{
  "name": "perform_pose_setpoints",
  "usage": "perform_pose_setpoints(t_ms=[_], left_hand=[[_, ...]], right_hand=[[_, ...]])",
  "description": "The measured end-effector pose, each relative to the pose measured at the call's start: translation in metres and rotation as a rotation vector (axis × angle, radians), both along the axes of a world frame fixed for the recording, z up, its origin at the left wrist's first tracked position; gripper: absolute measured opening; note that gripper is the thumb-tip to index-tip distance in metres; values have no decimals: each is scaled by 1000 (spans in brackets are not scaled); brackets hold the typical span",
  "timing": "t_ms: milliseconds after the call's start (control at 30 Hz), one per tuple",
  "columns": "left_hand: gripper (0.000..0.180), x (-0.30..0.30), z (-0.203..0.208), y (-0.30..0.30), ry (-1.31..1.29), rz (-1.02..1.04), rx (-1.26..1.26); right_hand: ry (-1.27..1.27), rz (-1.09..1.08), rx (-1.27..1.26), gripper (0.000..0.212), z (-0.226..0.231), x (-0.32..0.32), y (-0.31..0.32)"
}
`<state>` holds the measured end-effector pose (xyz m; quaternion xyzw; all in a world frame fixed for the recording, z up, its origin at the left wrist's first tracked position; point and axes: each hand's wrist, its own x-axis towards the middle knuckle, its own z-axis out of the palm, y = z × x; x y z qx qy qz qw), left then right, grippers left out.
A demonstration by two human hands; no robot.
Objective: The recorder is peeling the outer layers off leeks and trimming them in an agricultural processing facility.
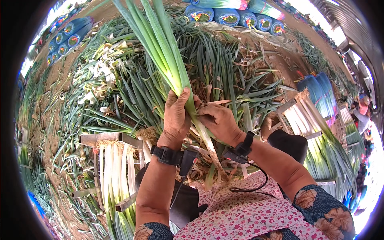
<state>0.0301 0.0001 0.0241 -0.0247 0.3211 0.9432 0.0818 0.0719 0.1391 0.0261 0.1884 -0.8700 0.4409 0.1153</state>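
My left hand (177, 114) is closed around a large green onion (166, 64), its thumb lying along the stalk. The green leaves point up and away from me, and the pale lower stalk slants down toward my lap, with a dirty brownish outer skin near the root end. My right hand (221, 122) is closed against the stalk just below the left, its fingers pinched at the outer layer; what exactly lies between the fingertips is hidden. Loose peeled leaves and dry skins (192, 154) lie under both hands.
A broad heap of green onions (214, 60) spreads ahead. Metal racks hold white-stalked onions at the left (116, 168) and right (310, 124). Blue-wrapped bundles stand at the far left (72, 36), far middle (228, 18) and right (320, 94). Cables hang from both wrists.
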Motion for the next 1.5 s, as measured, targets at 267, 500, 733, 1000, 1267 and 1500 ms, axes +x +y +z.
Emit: perform_pose_setpoints(t_ms=[267, 500, 733, 1000, 1267, 1500], left_hand=[[22, -13, -11, -15, -8, 105, -102], [43, -12, -4, -12, -15, -79, 53], [35, -6, -8, -4, -91, -10, 95], [26, -11, -22, -2, -130, 108, -13], [28, -7, -23, 3, -216, 236, -104], [22, -23, -28, -17, -87, 293, -444]], right_hand=[[-128, 589, 53, 10, 16, 40, 9], [-198, 112, -4, 27, 18, 18, 14], [-266, -31, 91, 25, -8, 8, 6], [-171, -75, 148, 24, -20, 4, -1], [-121, 31, 268, 13, -25, 3, -4], [-160, 305, 58, 12, -25, 28, 7]])
